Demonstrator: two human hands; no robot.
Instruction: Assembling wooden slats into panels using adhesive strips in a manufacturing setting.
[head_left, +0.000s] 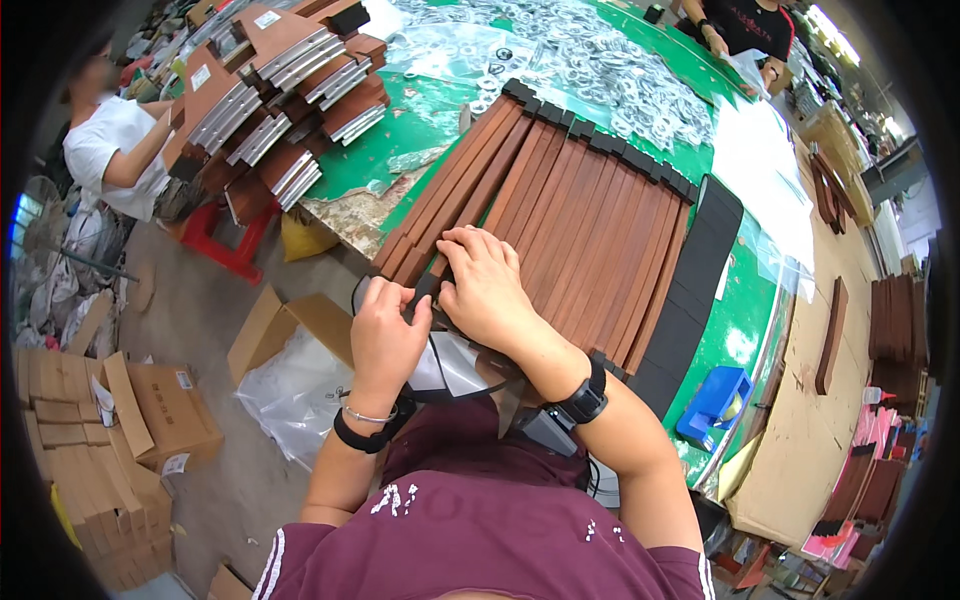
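The left hand [385,335] pinches a small black cap [422,290], fingers closed on it. The right hand [485,285] is curled over the near end of a brown slat [440,262] at the worktop [745,330] edge; I cannot tell what its grip holds. It looks best to keep the slat still and push the cap on straight. Farther out lie more slats [590,220], then shiny metal rings [600,70].

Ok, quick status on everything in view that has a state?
left hand: closed on a small black end cap
right hand: pressing on the near slat ends
brown wooden slats: flat, side by side, far ends capped black
cardboard box: open, plastic-lined
blue bin: upright on the table edge
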